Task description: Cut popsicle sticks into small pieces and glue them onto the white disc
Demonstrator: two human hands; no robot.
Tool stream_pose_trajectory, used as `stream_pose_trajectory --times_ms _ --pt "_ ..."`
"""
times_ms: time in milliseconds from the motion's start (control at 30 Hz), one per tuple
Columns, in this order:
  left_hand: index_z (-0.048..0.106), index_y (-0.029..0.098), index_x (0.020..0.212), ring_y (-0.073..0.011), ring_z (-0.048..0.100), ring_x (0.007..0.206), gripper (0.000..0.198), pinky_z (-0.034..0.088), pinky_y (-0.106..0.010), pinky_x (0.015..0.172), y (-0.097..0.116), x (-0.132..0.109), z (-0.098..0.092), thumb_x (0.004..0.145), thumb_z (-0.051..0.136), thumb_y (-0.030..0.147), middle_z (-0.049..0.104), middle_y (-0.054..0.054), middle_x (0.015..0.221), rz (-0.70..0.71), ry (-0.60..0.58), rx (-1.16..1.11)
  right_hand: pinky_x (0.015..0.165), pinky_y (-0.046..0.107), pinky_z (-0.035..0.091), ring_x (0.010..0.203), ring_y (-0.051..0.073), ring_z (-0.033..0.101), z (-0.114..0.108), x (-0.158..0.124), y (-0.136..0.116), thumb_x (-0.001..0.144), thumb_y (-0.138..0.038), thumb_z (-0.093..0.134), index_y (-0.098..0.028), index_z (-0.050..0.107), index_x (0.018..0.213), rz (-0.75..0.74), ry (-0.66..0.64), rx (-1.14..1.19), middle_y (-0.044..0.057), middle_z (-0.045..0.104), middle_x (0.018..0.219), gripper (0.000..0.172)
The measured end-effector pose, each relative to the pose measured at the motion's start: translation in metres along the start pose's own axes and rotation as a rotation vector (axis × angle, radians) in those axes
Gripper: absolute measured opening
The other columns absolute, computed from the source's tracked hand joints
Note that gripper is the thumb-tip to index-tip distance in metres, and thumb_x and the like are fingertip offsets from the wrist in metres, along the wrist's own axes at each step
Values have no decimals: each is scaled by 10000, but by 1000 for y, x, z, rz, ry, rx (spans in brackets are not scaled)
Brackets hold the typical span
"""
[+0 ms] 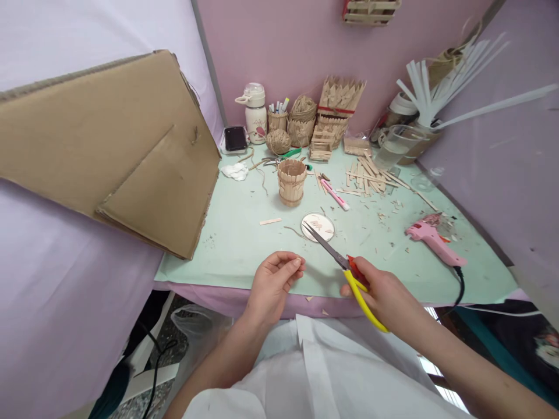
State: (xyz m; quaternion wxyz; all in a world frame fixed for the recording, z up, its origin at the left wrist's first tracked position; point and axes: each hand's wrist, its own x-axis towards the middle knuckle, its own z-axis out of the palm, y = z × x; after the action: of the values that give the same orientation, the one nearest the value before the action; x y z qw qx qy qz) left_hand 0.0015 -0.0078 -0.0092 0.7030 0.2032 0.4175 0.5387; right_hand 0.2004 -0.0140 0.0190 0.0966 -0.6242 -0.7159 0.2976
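Observation:
My right hand [384, 294] grips yellow-handled scissors [338, 259], whose closed blades point up and left over a small round disc [318, 227] on the pale green table [236, 233]. At the table's near edge my left hand [275, 282] has its fingertips pinched together; whatever it holds is too small to make out. A cup made of wooden sticks [292, 181] stands upright beyond the disc.
A pink glue gun [432, 237] lies at the right with its black cord running off the edge. Loose wooden sticks [371, 174], a pink pen [336, 195], twine balls [278, 141], a bottle [255, 113] and a phone [236, 138] crowd the back. Large cardboard sheets [117, 145] lean at the left.

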Motion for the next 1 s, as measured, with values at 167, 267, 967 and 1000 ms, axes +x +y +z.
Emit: stream_pose_trajectory --times_ms 167,267,967,1000 --pt "644 152 784 -58 557 652 146 457 -164 638 0 1 0 675 713 222 601 0 720 -7 -18 -16 478 209 305 519 112 362 4 0 -3 784 -396 520 -236 331 681 9 -4 183 -71 383 574 269" --pt "653 150 799 -68 570 677 152 462 -173 655 -2 0 3 676 712 217 616 -13 742 -26 -23 4 519 219 336 565 113 395 6 3 -10 766 -392 565 -231 383 720 -9 33 396 -57 461 650 247" --pt "665 160 838 -143 622 753 174 496 -256 720 -11 -3 8 694 669 258 677 -42 797 205 -39 422 542 241 387 559 115 497 18 31 -34 672 -295 594 -221 433 712 23 177 633 -27 595 696 181" --pt "663 156 837 -147 622 751 176 497 -260 716 -10 -3 7 698 664 264 677 -46 793 197 -41 441 541 240 385 552 110 491 18 31 -32 675 -295 598 -222 432 726 5 181 636 -30 595 706 188"
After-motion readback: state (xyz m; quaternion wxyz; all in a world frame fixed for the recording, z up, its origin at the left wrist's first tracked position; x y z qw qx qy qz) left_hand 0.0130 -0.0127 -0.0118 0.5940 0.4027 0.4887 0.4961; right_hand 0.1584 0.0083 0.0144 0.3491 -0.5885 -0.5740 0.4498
